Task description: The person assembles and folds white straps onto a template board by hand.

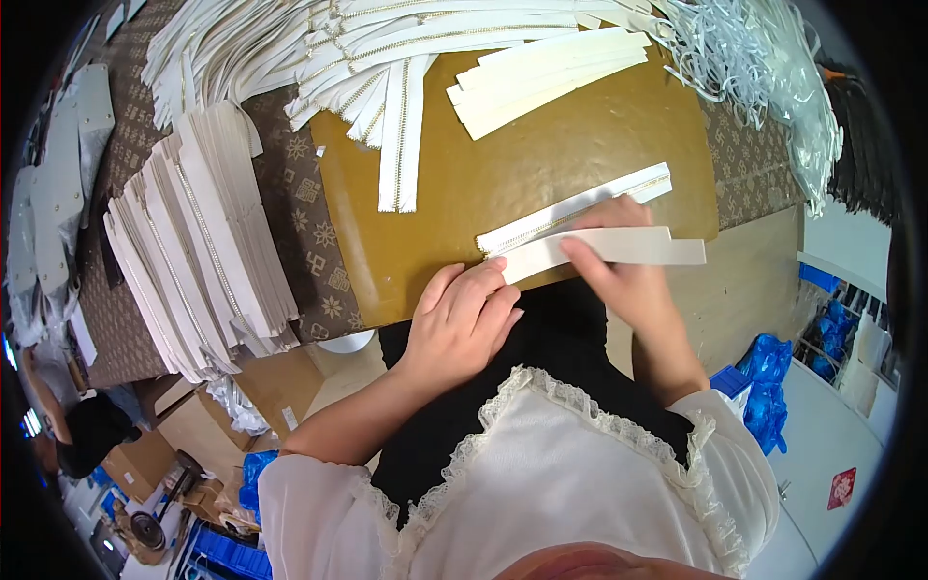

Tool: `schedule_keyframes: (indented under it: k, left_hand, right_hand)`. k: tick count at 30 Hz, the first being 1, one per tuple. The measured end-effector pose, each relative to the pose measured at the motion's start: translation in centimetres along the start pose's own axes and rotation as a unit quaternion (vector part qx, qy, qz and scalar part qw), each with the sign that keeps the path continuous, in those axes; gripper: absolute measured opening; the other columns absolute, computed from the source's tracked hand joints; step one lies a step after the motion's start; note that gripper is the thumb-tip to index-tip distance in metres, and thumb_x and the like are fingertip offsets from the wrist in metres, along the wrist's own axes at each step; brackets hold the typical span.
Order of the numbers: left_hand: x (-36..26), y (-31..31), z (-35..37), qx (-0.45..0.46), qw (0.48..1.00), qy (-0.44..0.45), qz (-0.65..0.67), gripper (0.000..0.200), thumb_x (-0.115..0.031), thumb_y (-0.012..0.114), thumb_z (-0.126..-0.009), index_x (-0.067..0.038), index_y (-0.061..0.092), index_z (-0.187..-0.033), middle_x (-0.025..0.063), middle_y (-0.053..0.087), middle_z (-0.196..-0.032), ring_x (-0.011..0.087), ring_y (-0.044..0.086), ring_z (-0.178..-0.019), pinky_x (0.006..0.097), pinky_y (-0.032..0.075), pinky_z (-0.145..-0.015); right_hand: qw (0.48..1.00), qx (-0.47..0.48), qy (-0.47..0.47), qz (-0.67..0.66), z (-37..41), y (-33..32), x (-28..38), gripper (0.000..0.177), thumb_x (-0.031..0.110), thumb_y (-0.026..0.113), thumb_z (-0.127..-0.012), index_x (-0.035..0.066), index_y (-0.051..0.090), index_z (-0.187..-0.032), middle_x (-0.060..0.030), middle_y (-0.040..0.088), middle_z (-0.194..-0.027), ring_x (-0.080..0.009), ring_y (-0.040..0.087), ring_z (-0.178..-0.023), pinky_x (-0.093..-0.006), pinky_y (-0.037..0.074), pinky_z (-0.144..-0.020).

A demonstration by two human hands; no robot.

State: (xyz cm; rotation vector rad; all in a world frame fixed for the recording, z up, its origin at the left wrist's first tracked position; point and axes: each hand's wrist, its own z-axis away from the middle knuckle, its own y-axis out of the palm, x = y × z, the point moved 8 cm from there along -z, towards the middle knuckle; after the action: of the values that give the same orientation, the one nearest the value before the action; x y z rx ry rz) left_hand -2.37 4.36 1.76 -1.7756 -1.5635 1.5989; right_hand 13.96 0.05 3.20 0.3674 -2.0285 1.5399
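A white zipper with metal teeth lies slantwise on the brown board. Along its lower edge runs a pale, flat strip, its right end stepped and sticking out past the board's edge. My right hand is closed around the middle of this strip, thumb on top and fingers behind it, over the zipper. At the strip's left end, beside the zipper's end, my left hand has its fingers curled, with index finger and thumb pressed together on the strip.
More pale strips lie fanned at the board's top. Heaps of white zippers and a bundled zipper stack sit behind and left. White ribbons in clear plastic are at the right. Another person is at far left.
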Motion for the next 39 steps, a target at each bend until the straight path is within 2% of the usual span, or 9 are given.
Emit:
schedule_keyframes:
  k: [3, 7, 12, 16, 19, 25, 32, 36, 39]
  left_hand:
    - [0.1, -0.1, 0.1, 0.005, 1.000, 0.009, 0.007, 0.028, -0.018, 0.076, -0.075, -0.009, 0.062, -0.098, 0.0071, 0.058, -0.116, 0.0212, 0.057, -0.100, 0.0393, 0.041, -0.094]
    - [0.1, 0.0, 0.1, 0.013, 1.000, 0.009, 0.012, 0.028, -0.018, 0.076, -0.075, -0.010, 0.062, -0.098, 0.0074, 0.058, -0.117, 0.0214, 0.057, -0.101, 0.0388, 0.040, -0.094]
    - [0.0, 0.1, 0.1, 0.019, 1.000, 0.002, 0.005, 0.028, -0.017, 0.075, -0.075, -0.010, 0.062, -0.098, 0.0074, 0.058, -0.117, 0.0215, 0.057, -0.102, 0.0386, 0.039, -0.095]
    - [0.0, 0.2, 0.2, 0.018, 1.000, -0.003, 0.005, 0.030, -0.017, 0.075, -0.075, -0.010, 0.063, -0.101, 0.0071, 0.058, -0.118, 0.0218, 0.058, -0.101, 0.0389, 0.039, -0.095]
    - [-0.1, 0.2, 0.1, 0.022, 1.000, -0.001, -0.001, 0.033, -0.018, 0.075, -0.076, -0.009, 0.063, -0.105, 0.0064, 0.058, -0.118, 0.0213, 0.057, -0.102, 0.0384, 0.039, -0.094]
    - [-1.3, 0.4, -1.3, 0.074, 0.994, 0.049, -0.069, 0.045, -0.022, 0.071, -0.078, -0.006, 0.061, -0.120, 0.0032, 0.057, -0.122, 0.0190, 0.054, -0.104, 0.0356, 0.039, -0.089]
    - [-3.4, 2.6, -4.9, 0.112, 0.985, 0.096, -0.087, 0.046, -0.021, 0.068, -0.080, -0.002, 0.060, -0.121, 0.0036, 0.053, -0.131, 0.0196, 0.050, -0.092, 0.0321, 0.040, -0.085]
    - [-3.4, 3.6, -5.2, 0.155, 0.979, 0.112, -0.075, 0.045, -0.018, 0.067, -0.081, 0.001, 0.058, -0.121, 0.0044, 0.051, -0.134, 0.0199, 0.049, -0.088, 0.0320, 0.044, -0.082]
    - [-3.2, 3.7, -5.2, 0.167, 0.977, 0.118, -0.059, 0.045, -0.016, 0.067, -0.082, 0.002, 0.058, -0.122, 0.0047, 0.050, -0.135, 0.0200, 0.049, -0.087, 0.0326, 0.047, -0.080]
  right_hand:
    - [0.968, -0.019, 0.193, -0.162, 1.6, -1.9, -4.7, 0.012, 0.010, 0.072, -0.081, 0.005, 0.063, -0.087, -0.0025, 0.058, -0.096, -0.0144, 0.054, -0.087, -0.0280, 0.042, -0.077]
    - [0.958, -0.012, 0.213, -0.192, 2.4, -3.0, -6.7, 0.012, 0.011, 0.070, -0.083, 0.002, 0.063, -0.089, -0.0019, 0.052, -0.107, -0.0116, 0.051, -0.092, -0.0250, 0.042, -0.079]
    - [0.968, -0.004, 0.194, -0.158, 2.6, -2.8, -7.0, 0.015, 0.012, 0.070, -0.083, 0.001, 0.063, -0.090, -0.0031, 0.051, -0.109, -0.0133, 0.050, -0.097, -0.0263, 0.042, -0.082]
    - [0.969, -0.038, 0.191, -0.153, 2.4, -3.1, -6.8, 0.030, 0.013, 0.075, -0.078, 0.004, 0.058, -0.101, -0.0044, 0.058, -0.096, -0.0197, 0.049, -0.097, -0.0311, 0.041, -0.086]
    - [0.979, -0.004, 0.175, -0.107, 2.2, -2.9, -6.5, 0.018, 0.015, 0.072, -0.081, -0.001, 0.064, -0.087, -0.0046, 0.052, -0.108, -0.0177, 0.047, -0.101, -0.0289, 0.040, -0.087]
    - [0.981, -0.011, 0.171, -0.093, 2.1, -2.9, -6.2, 0.019, 0.015, 0.072, -0.080, -0.001, 0.064, -0.087, -0.0050, 0.052, -0.106, -0.0190, 0.047, -0.102, -0.0300, 0.040, -0.088]
    - [0.986, -0.009, 0.153, -0.066, 2.0, -3.2, -6.0, 0.019, 0.014, 0.073, -0.079, -0.001, 0.064, -0.087, -0.0058, 0.053, -0.106, -0.0201, 0.048, -0.102, -0.0301, 0.039, -0.090]
    - [0.989, -0.009, 0.126, -0.078, 2.1, -4.0, -6.9, 0.015, 0.011, 0.072, -0.080, 0.001, 0.062, -0.084, -0.0066, 0.054, -0.109, -0.0198, 0.049, -0.104, -0.0300, 0.038, -0.091]
    - [0.960, -0.069, 0.186, -0.199, 2.7, -5.4, -9.9, 0.012, 0.008, 0.071, -0.081, 0.003, 0.060, -0.079, -0.0072, 0.054, -0.111, -0.0189, 0.049, -0.105, -0.0293, 0.038, -0.091]
